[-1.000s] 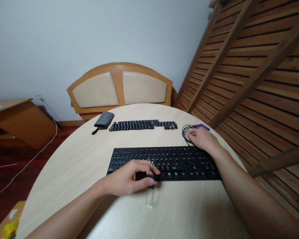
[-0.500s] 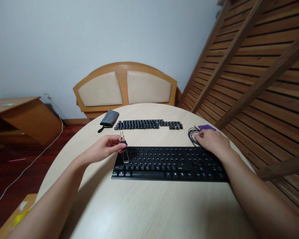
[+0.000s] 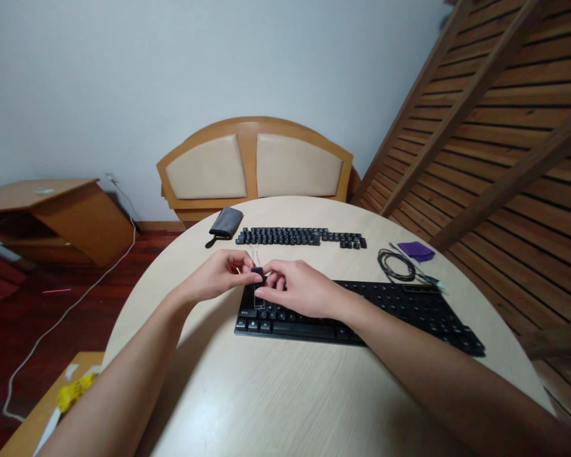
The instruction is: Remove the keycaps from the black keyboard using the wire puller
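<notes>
A black keyboard (image 3: 385, 311) lies across the round table (image 3: 285, 393). Over its left end, my left hand (image 3: 221, 276) pinches a small wire keycap puller (image 3: 257, 274) with a black grip. My right hand (image 3: 297, 291) has come across to the same spot. Its fingertips close on the puller from the right, with the palm resting over the keys. A row of loose black keycaps (image 3: 299, 237) is laid out farther back on the table.
A grey pouch (image 3: 226, 223) lies at the back left of the table. A coiled black cable (image 3: 397, 265) and a purple cloth (image 3: 417, 251) sit at the back right. A wooden chair (image 3: 254, 166) stands behind, slatted wood panels (image 3: 504, 127) lean at the right.
My left hand lifted the puller from the keyboard's front edge to its left end. My right hand left the cable area and moved left to meet it. The view shifted left.
</notes>
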